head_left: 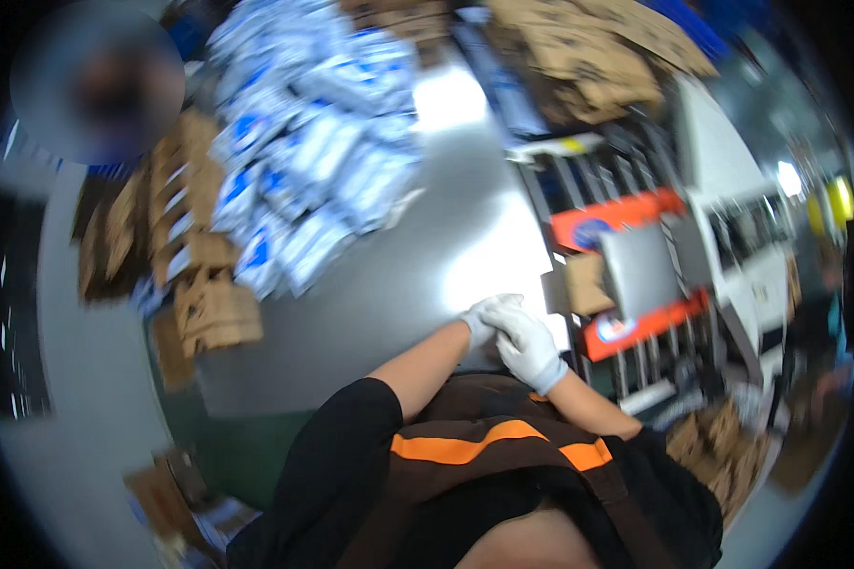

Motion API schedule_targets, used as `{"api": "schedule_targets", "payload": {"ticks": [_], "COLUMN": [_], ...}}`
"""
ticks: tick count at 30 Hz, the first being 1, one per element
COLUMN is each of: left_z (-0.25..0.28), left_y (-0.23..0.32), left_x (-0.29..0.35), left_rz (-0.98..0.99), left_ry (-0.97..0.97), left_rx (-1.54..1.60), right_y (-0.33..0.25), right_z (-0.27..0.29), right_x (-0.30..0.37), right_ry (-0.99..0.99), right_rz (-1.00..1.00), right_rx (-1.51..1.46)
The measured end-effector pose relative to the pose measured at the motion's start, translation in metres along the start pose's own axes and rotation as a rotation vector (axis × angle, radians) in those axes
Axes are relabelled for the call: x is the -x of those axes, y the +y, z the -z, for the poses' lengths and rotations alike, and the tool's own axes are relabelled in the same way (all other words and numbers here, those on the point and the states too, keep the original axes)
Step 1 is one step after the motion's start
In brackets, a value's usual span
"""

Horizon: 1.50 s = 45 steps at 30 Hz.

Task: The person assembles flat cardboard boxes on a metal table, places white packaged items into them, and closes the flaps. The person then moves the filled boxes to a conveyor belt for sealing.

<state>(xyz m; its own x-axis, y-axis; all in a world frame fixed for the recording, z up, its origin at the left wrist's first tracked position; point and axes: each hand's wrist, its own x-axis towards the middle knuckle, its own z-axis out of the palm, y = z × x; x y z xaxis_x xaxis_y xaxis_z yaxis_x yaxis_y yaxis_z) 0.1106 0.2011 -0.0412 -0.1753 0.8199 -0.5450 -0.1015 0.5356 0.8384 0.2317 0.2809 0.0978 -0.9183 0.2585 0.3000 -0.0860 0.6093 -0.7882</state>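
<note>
My left hand (484, 315) and my right hand (529, 349), both in white gloves, are together over the near edge of the metal table (389, 308). The right hand's fingers are closed over the left hand, which hides most of the left fingers. No separate object shows between them, though blur softens the detail. To the right of my hands stands a machine with metal rollers and orange-red bars (645, 327). A small brown packet (588, 283) lies on it, beside a grey plate (640, 270).
A heap of white and blue plastic packages (313, 152) covers the table's far left. Brown cardboard cartons (213, 308) line its left side. Brown packages (588, 57) are stacked at the far right, and more (721, 450) lie near right. Another person (100, 85) is at the far left.
</note>
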Motion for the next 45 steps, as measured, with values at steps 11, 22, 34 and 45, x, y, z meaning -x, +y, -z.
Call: {"api": "schedule_targets", "payload": {"ticks": [11, 22, 34, 45], "left_z": [0.169, 0.349, 0.584, 0.479], "left_y": [-0.217, -0.228, -0.168, -0.234], "left_x": [0.416, 0.523, 0.469, 0.563], "left_rz": [0.218, -0.334, 0.168, 0.337], "left_ry": [1.313, 1.699, 1.137, 1.169], "left_rx": [1.134, 1.115, 1.045, 0.976], "right_y": [-0.103, -0.29, -0.237, -0.289], "right_z": [-0.207, -0.533, -0.667, -0.634], "right_x": [-0.092, -0.423, -0.586, -0.434], "right_ry": [-0.946, -0.307, -0.737, -0.929], "right_rz": [-0.173, 0.467, 0.245, 0.357], "right_rx": [0.038, 0.315, 0.78, 0.626]}}
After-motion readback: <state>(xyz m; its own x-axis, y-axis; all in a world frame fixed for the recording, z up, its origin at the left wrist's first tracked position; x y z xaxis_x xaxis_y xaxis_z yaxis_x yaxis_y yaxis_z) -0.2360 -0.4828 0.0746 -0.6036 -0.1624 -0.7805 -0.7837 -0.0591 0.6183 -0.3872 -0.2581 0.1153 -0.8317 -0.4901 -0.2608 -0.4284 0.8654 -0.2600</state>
